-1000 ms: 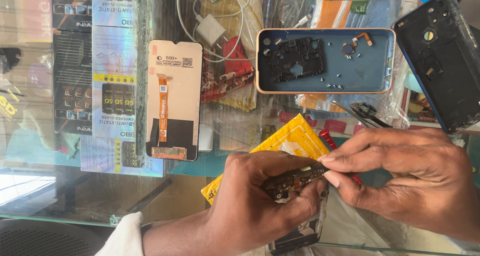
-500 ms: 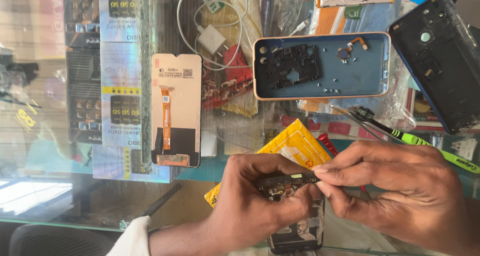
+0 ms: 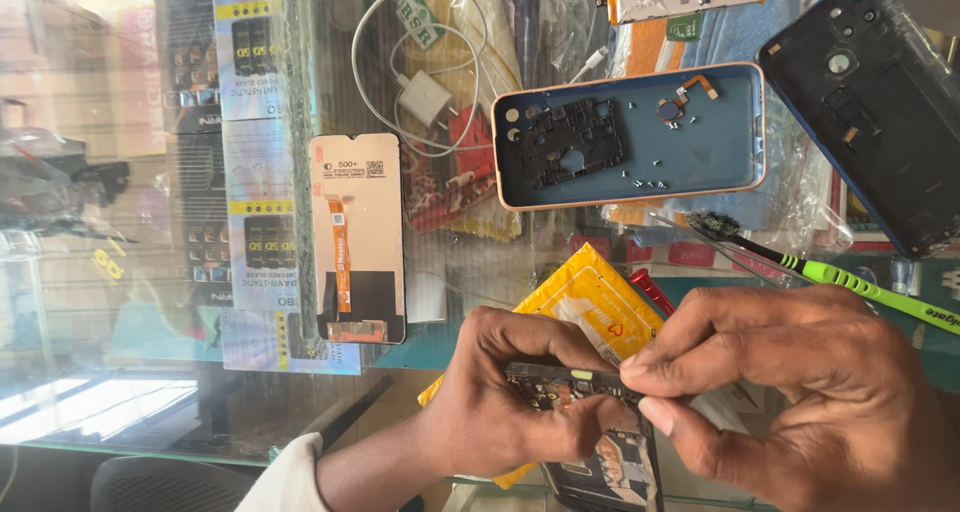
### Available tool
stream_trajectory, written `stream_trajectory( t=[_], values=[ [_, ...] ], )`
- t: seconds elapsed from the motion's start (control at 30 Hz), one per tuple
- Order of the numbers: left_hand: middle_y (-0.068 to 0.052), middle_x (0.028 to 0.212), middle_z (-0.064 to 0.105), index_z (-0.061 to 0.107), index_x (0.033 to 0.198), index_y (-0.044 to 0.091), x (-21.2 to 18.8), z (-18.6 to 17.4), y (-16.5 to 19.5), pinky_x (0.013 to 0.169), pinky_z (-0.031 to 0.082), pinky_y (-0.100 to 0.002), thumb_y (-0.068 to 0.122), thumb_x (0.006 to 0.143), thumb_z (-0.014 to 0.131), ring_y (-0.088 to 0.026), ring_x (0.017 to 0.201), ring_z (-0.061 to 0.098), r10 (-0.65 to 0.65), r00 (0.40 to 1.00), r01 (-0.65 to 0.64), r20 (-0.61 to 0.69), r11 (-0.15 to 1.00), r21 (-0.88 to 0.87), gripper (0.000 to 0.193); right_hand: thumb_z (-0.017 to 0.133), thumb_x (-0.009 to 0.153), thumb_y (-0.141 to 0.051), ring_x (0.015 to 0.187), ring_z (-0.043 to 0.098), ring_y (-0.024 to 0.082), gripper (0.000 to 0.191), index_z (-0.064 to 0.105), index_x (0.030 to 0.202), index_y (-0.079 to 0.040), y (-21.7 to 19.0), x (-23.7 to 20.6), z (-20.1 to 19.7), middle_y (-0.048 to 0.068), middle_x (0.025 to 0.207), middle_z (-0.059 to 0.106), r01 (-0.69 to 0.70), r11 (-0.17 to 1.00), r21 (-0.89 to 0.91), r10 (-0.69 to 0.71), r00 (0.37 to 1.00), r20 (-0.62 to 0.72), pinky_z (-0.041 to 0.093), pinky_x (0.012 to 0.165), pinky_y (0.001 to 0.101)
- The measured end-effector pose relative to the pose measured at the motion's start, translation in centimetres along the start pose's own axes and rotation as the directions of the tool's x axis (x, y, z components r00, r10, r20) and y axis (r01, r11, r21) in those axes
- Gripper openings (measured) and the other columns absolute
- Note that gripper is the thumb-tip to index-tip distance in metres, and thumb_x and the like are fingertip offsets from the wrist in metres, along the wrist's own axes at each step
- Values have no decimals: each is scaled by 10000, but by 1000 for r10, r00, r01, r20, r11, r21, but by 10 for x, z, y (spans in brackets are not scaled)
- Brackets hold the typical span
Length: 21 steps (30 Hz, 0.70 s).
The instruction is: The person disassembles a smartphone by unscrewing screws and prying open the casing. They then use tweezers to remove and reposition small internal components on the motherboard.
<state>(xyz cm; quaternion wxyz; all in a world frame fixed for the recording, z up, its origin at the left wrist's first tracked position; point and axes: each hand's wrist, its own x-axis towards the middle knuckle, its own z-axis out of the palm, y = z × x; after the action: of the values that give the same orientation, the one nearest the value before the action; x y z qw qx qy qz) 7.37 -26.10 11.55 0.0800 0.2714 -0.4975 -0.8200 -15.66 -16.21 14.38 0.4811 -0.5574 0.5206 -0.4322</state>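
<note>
- The glass counter (image 3: 150, 412) carries all the things.
- The blue phone back cover (image 3: 700, 142) lies above the hands and holds small screws.
- The right hand (image 3: 800, 392) pinches the circuit board's top edge with closed fingertips.
- The left hand (image 3: 510, 402) has its fingers closed around the dark circuit board (image 3: 560, 384), low in the middle of the view.
- The green-handled brush (image 3: 850, 277) lies just above the right hand.

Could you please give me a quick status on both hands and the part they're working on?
Left hand grips dark circuit board. Right hand pinches its right end. Yellow packet underneath; nothing in the way.
</note>
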Motion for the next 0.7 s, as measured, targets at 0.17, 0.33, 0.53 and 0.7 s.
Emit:
stream_trajectory(
  t=[0.17, 0.33, 0.53, 0.7],
  values=[
    [-62, 926, 764, 738, 963, -45, -2, 9, 1, 780, 589, -235, 16, 830, 796, -53, 871, 689, 71, 997, -72, -13, 997, -15, 157, 835, 772, -74, 843, 770, 103, 190, 771, 941, -133, -9, -3, -1, 12, 927, 803, 75, 997, -15, -76, 997, -9, 667, 693, 221],
    [-64, 917, 763, 736, 959, -41, -5, 12, 2, 771, 583, -233, 35, 847, 803, -51, 861, 680, 108, 994, -108, -13, 994, 5, 151, 832, 788, -75, 851, 770, 115, 245, 747, 1011, -126, -12, -4, -6, 31, 965, 795, 154, 988, 1, -154, 988, 7, 666, 704, 223],
    [-66, 839, 765, 699, 844, -18, -10, 18, 5, 676, 568, -230, 108, 862, 830, -50, 770, 688, 227, 967, -208, -118, 966, 151, 182, 871, 815, -219, 926, 788, 124, 357, 662, 1102, -186, -15, -15, 3, 20, 1048, 786, 222, 915, -337, -266, 960, -88, 641, 744, 274],
    [-114, 824, 735, 596, 869, -27, -11, 31, 16, 659, 566, -265, 124, 898, 825, -123, 749, 714, 559, 787, -431, -263, 802, 413, 276, 807, 846, -272, 1018, 771, 211, 405, 646, 1205, -174, -16, -23, 2, 38, 1218, 730, 339, 787, -516, -374, 927, 39, 623, 794, 364]
  ],
)
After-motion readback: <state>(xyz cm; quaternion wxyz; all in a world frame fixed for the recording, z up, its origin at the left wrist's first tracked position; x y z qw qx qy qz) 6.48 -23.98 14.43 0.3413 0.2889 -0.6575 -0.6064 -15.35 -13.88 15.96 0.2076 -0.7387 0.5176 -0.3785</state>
